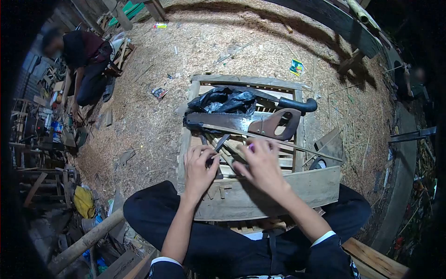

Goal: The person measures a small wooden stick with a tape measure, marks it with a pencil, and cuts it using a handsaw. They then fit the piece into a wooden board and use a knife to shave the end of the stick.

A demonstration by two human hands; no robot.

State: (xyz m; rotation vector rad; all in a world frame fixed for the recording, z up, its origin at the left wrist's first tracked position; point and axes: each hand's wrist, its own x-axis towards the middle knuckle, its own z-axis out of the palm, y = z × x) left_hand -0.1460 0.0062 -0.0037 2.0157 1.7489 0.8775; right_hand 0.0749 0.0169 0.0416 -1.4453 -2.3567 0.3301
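My left hand [200, 170] is closed at the near left of a slatted wooden crate [267, 197], with a thin pale wooden strip [215, 156] at its fingertips. A dark flat blade [222, 142] lies just beyond those fingers. To the right, my right hand [261, 163] curls over the crate, and a spot of purple shows at its fingers; I cannot tell what it holds. Between the two hands lie several thin wooden sticks [227, 157]. A handsaw [278, 125] with a brown handle rests across the crate beyond both hands.
Behind the handsaw lie a black plastic bag [223, 101] and a tool with a black handle [298, 105]. A long thin stick [306, 149] extends off the crate's right side. Wood shavings [153, 125] cover the ground. One person [86, 65] crouches at far left; another [411, 81] is at far right.
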